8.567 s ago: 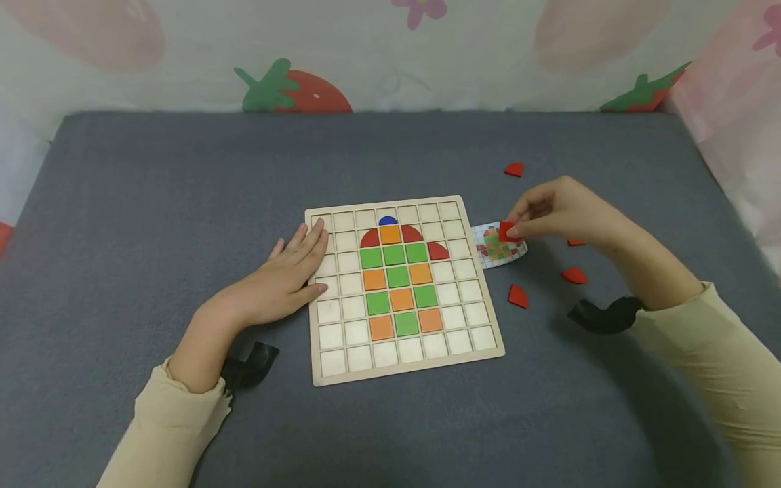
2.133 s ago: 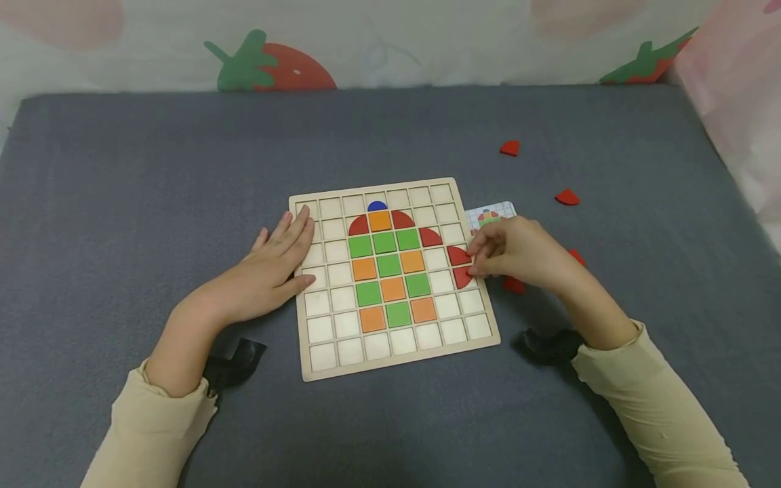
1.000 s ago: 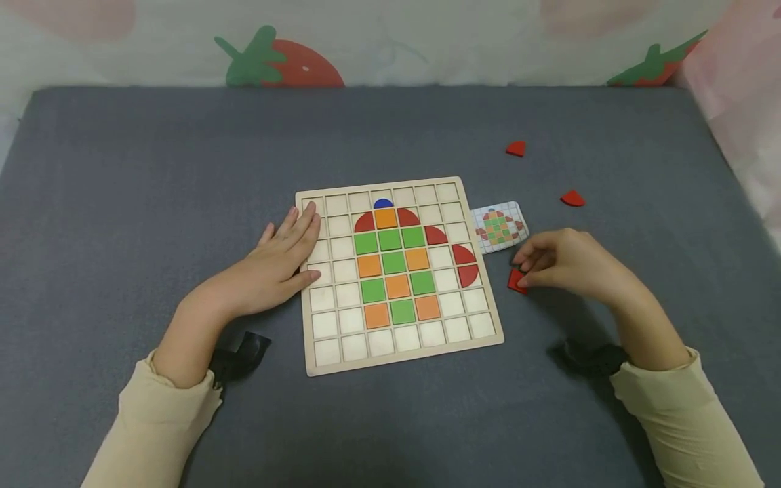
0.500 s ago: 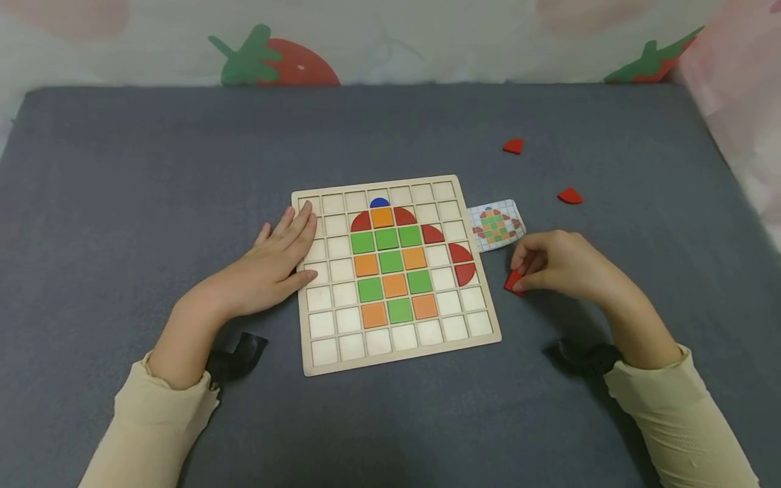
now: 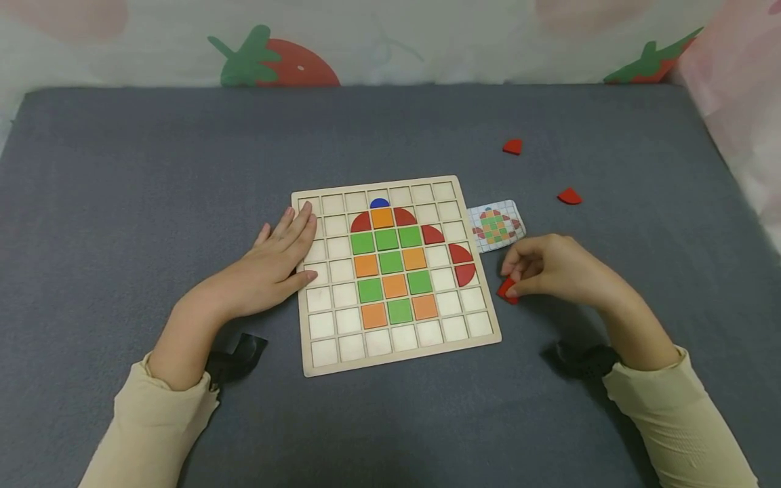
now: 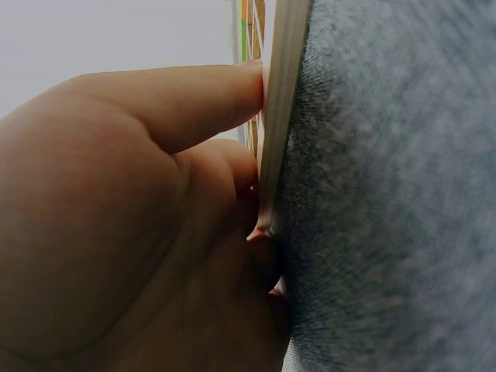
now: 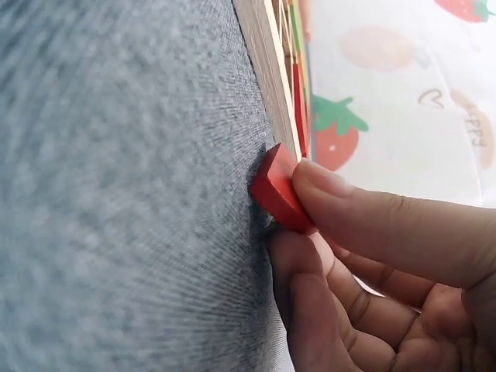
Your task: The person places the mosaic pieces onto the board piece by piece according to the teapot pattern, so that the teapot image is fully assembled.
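A wooden grid board (image 5: 403, 344) lies on the grey cloth, with green and orange squares, red quarter-circle tiles and a blue half-circle tile (image 5: 379, 202) in its cells. My left hand (image 5: 262, 278) rests flat with spread fingers on the board's left edge; in the left wrist view its thumb touches the rim. Just off the board's right edge, my right hand (image 5: 555, 271) pinches a red quarter-circle tile (image 7: 280, 190) between thumb and finger, low over the cloth. Part of that tile is hidden by the fingers.
A small pattern card (image 5: 497, 225) lies at the board's right side, above the right hand. Two loose red quarter-circle tiles, one at the back (image 5: 513, 147) and one farther right (image 5: 570, 196), lie on the cloth. A strawberry-print curtain (image 5: 390, 41) hangs behind.
Two red tiles were set in the board's right column earlier. Since then my right hand has gone to another red tile on the cloth and now shifts it slightly left. The left hand stays put.
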A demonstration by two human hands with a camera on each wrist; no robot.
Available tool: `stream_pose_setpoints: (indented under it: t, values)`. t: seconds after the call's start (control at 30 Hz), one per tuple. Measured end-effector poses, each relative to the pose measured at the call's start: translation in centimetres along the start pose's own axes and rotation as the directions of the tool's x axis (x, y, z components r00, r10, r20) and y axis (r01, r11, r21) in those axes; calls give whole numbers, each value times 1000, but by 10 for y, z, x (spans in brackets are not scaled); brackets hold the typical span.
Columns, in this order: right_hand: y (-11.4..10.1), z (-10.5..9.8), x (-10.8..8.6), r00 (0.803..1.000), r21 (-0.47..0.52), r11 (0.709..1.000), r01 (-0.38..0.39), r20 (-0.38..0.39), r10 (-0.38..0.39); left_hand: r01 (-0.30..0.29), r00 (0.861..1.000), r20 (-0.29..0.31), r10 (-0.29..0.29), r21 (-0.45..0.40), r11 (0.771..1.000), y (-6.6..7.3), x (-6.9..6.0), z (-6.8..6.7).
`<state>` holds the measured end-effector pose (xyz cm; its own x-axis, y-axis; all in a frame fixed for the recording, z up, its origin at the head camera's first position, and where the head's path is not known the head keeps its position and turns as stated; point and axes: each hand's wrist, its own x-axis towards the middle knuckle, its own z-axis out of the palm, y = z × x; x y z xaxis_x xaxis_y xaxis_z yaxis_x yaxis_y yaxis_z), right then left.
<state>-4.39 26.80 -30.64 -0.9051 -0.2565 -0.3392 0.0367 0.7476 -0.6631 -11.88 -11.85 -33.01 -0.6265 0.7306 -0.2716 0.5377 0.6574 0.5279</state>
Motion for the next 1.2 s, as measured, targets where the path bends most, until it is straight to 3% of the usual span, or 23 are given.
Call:
stream_pose_setpoints:
  t: [0.23, 0.6, 1.0, 1.2]
  values:
    - [-1, 1, 0, 1000, 22, 1000, 12, 2, -12, -2, 1000, -1, 2, 0, 1000, -1, -1, 0]
    - [-8, 9, 0, 1000, 162, 987, 0, 22, -3, 3, 1000, -5, -3, 2, 1000, -1, -1, 0]
    - [-18, 21, 5, 999, 243, 970, 17, 29, -24, -2, 1000, 2, 2, -4, 1000, -1, -1, 0]
    - [-25, 28, 11, 998, 192, 981, 29, 54, -40, -6, 1000, -1, 6, -5, 1000, -2, 1, 1]
